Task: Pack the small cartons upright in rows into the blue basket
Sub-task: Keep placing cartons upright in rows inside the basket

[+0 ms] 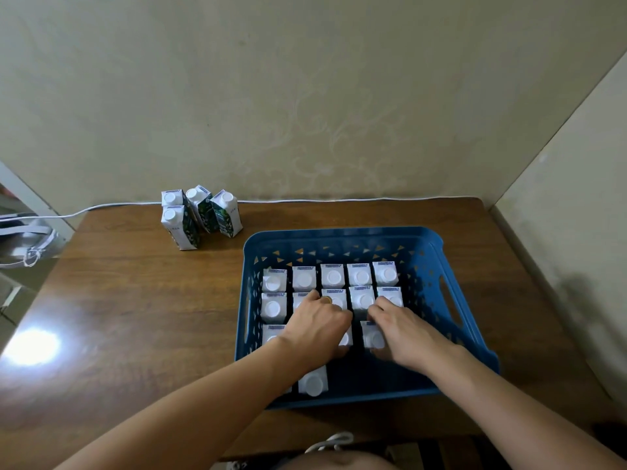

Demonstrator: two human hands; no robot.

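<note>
Both hands, left hand (317, 325) and right hand (402, 329), rest on upright cartons (360, 276) inside the blue basket (342, 234); finger grip cannot be determined. Four spare cartons (200, 215) stand at 10 o'clock on the table (135, 300).

Our left hand (317, 325) and right hand (402, 329) cover several cartons (373, 334) in the blue basket (342, 236), so we cannot count the third row. Carton print is too small to read. The table (135, 300) runs off the bottom edge.

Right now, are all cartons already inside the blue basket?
No, four cartons stand on the table, outside the basket.
</note>
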